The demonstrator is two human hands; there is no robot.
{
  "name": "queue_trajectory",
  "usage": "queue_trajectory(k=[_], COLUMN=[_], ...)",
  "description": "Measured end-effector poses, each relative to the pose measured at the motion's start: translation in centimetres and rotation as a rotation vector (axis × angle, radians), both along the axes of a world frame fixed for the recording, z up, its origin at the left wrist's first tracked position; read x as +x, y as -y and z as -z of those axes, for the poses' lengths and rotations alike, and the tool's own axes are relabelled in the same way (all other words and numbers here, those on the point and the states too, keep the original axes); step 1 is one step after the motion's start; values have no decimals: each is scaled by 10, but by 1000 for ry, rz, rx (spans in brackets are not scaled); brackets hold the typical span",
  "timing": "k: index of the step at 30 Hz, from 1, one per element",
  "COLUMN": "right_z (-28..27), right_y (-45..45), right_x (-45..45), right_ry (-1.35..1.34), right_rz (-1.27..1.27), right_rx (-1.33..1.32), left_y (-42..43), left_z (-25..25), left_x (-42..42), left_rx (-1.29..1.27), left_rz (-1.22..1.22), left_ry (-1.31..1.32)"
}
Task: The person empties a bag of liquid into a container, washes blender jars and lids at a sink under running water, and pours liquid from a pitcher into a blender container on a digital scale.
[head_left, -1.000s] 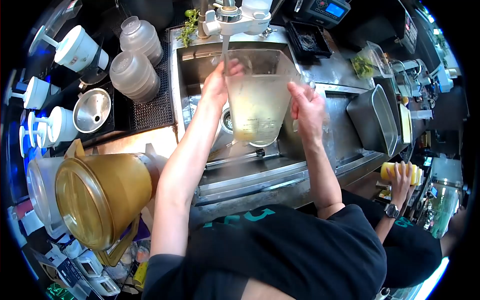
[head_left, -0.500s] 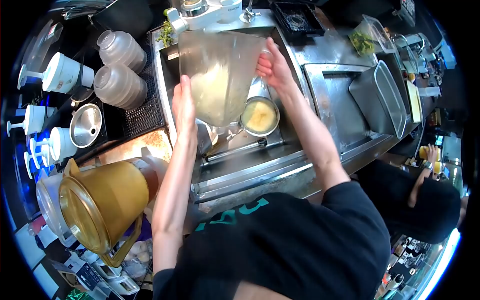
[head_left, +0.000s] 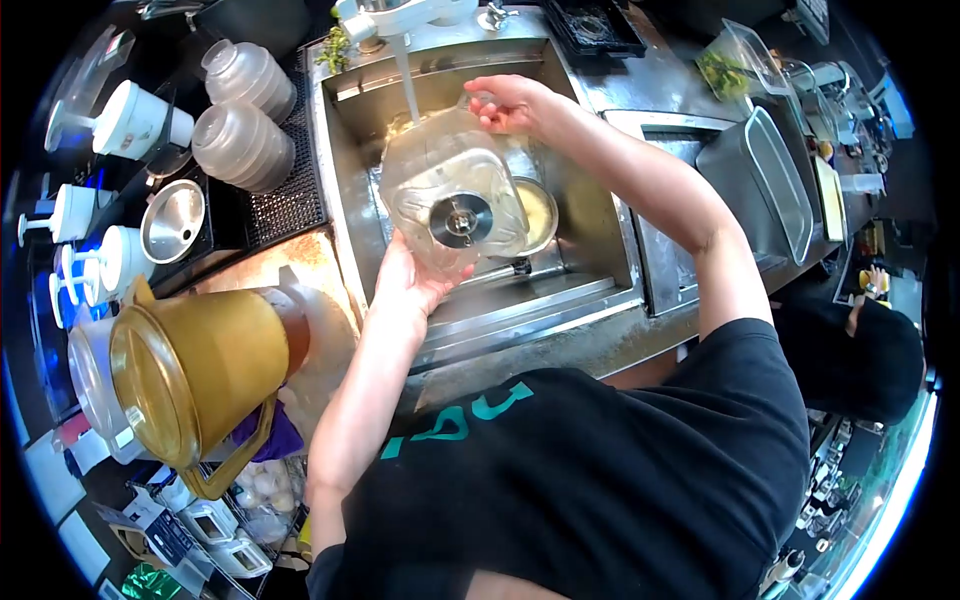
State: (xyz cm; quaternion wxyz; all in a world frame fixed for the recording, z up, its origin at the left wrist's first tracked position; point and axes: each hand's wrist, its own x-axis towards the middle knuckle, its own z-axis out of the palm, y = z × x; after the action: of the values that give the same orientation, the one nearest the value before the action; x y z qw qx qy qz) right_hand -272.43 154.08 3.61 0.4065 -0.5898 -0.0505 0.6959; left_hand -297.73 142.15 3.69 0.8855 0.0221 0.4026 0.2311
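Observation:
A clear blender jar (head_left: 430,185) is tipped over the sink, its base with a round metal drive plate (head_left: 461,220) turned toward me. My left hand (head_left: 412,280) supports the jar near its base. With curled fingers, my right hand (head_left: 505,103) grips it by the handle side at the upper right. A stream of water (head_left: 405,80) runs from the white tap unit (head_left: 400,15) down at the jar's far end. Partly hidden behind the jar, a round metal container (head_left: 540,215) with pale yellow contents stands in the sink (head_left: 590,240).
Stacked clear cups (head_left: 245,145) and white pump dispensers (head_left: 120,125) stand left. A large amber pitcher (head_left: 200,370) is close to my left arm. On the right are a deep metal pan (head_left: 765,185) and a co-worker in black (head_left: 865,360).
The jar has swung from upright to tipped, its base now facing me. My left hand moved from its side to beneath the base. Water now runs from the tap.

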Motion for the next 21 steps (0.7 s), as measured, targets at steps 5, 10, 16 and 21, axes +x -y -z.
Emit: queue_trajectory(k=[5,10,16,21], right_z=[-46,-49,18,57], right_y=[18,86,131,104], right_x=[-10,-71,-117,-102], right_ry=[-166,368,965,1378], right_rz=[-33,-147,-272,-727], right_rx=[331,619,1162,1253], left_y=[-15,-55,-109,-162], left_z=[23,8,-8,0], left_x=[0,11,33,41], left_rx=[200,-83,441,748], left_rz=[23,-170,-28,155], left_ry=[-141,-264,-67,-95])
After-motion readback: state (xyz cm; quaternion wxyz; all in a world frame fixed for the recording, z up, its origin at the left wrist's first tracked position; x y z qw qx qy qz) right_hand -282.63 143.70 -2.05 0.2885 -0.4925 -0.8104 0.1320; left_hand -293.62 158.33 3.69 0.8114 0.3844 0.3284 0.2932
